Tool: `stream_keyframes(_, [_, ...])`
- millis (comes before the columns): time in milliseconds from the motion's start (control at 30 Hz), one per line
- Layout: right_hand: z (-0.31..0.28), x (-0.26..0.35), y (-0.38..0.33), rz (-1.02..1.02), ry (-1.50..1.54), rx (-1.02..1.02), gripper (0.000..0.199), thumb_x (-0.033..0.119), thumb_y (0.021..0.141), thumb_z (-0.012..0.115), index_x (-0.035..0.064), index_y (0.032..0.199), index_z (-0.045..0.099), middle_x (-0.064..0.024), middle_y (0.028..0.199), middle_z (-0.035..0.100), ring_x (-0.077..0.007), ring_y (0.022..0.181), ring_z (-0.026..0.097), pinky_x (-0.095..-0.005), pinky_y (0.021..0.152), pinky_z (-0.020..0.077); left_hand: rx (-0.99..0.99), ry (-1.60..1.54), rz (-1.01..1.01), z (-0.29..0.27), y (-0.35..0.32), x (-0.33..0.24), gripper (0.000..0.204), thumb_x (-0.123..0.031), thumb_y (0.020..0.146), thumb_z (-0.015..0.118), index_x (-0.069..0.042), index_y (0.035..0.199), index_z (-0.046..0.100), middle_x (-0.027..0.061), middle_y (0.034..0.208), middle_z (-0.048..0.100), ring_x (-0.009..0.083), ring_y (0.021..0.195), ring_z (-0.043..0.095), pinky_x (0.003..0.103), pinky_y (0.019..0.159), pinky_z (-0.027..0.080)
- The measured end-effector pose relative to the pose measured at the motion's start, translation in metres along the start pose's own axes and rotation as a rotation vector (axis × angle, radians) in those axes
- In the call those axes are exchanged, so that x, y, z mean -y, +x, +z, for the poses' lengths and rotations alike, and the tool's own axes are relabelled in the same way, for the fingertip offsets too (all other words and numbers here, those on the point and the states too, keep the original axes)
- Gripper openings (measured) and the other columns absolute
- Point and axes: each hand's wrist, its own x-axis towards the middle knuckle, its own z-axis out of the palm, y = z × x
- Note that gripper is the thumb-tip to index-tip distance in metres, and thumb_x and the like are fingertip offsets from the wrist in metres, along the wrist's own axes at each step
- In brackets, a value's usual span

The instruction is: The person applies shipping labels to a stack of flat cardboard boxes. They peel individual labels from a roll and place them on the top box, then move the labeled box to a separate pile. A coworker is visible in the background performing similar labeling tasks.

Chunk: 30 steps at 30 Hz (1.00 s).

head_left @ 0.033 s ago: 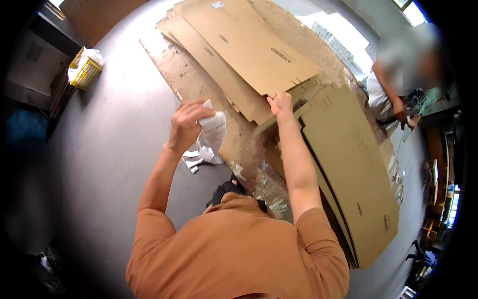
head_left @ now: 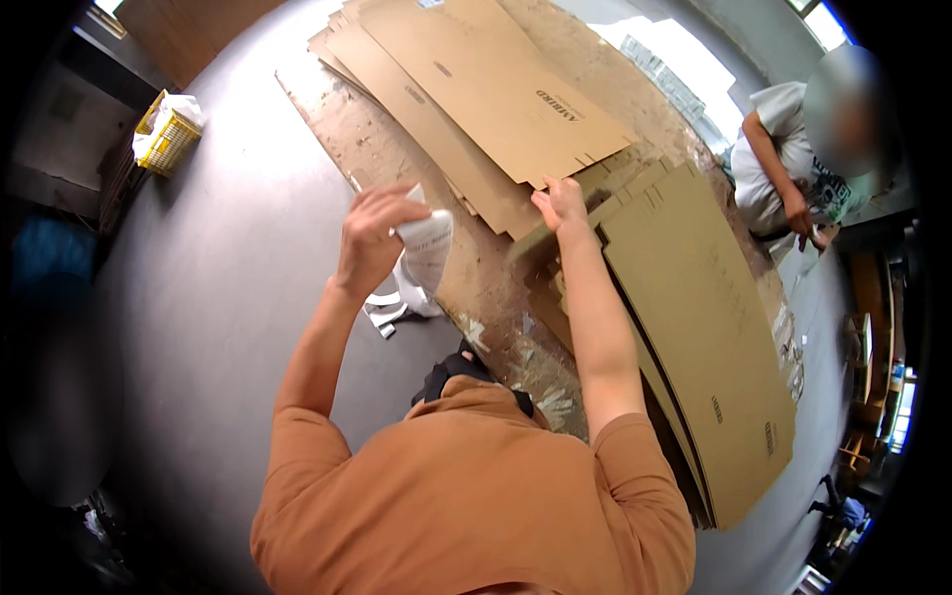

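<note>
My left hand [head_left: 377,230] is raised over the left edge of the work table, its fingers closed on a strip of white printed paper labels [head_left: 426,248]. The strip hangs down and curls below the hand. My right hand [head_left: 563,205] is at the near corner of the top flat cardboard sheet [head_left: 496,89], with thumb and fingers drawn together there. More sheets lie fanned under that one. Right of my right forearm lies a second stack of flat cardboard sheets [head_left: 694,327], slanting toward me.
The worn table [head_left: 486,283] has scraps of paper stuck near its close edge. A yellow basket [head_left: 169,144] with white bags stands on the floor at far left. Another person [head_left: 783,169] is across the table at right, holding something small and pale.
The label strip and my left hand have shifted very slightly. The other person's upper body has moved a little to the right. My right hand remains at the sheet's corner.
</note>
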Motion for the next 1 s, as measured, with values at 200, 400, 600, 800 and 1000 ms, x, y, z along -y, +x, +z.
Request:
stream_keyframes(200, [-0.04,0.06,-0.132,-0.376,-0.152,0.462,0.05,0.012,0.092,0.06,-0.0025,0.135,0.039,-0.0108,0.11,0.062,-0.0141,0.098,0.059,-0.025,0.086,0.0454,0.227,-0.605,-0.315,0.036,0.046,-0.051,0.018,0.008,0.074,0.064,-0.004,0.087,0.067,0.0067,0.087,0.07,0.0139,0.084,0.065,0.028,0.076,0.051])
stream_keyframes(400, [-0.109,0.09,-0.203,-0.556,-0.275,0.132,0.038,0.012,0.086,0.068,-0.002,0.12,0.057,-0.0071,0.098,0.066,-0.011,0.089,0.059,-0.0255,0.081,0.048,0.566,-0.782,-0.147,0.108,0.077,-0.124,0.007,-0.002,0.081,0.067,-0.002,0.087,0.066,0.0034,0.077,0.067,0.0081,0.074,0.06,0.025,0.066,0.05])
stream_keyframes(600, [-0.167,0.085,-0.225,-0.73,-0.391,-0.235,0.01,0.005,0.084,0.067,-0.0012,0.091,0.066,-0.0059,0.083,0.066,-0.0117,0.076,0.06,-0.0262,0.071,0.0497,0.82,-0.694,-0.136,0.17,0.086,-0.175,0.018,-0.013,0.079,0.071,0.001,0.087,0.065,0.0101,0.073,0.067,0.0129,0.069,0.063,0.029,0.062,0.05])
stream_keyframes(800, [-0.239,0.076,-0.196,-0.505,-0.368,-0.401,0.008,0.007,0.086,0.064,-0.0013,0.085,0.066,-0.0008,0.073,0.063,-0.0088,0.067,0.056,-0.0218,0.064,0.0458,0.751,-0.473,-0.065,0.261,0.071,-0.155,0.025,-0.022,0.078,0.068,0.001,0.083,0.064,0.02,0.075,0.065,0.033,0.066,0.064,0.038,0.062,0.049])
stream_keyframes(1000, [-0.295,0.082,-0.121,-0.362,-0.238,-0.375,0.014,0.012,0.086,0.063,-0.0017,0.088,0.065,-0.0003,0.073,0.062,-0.0036,0.059,0.046,-0.02,0.054,0.0383,0.649,-0.316,-0.061,0.295,0.056,-0.133,0.024,-0.029,0.08,0.065,-0.005,0.085,0.063,0.0165,0.077,0.066,0.0366,0.073,0.063,0.043,0.066,0.048])
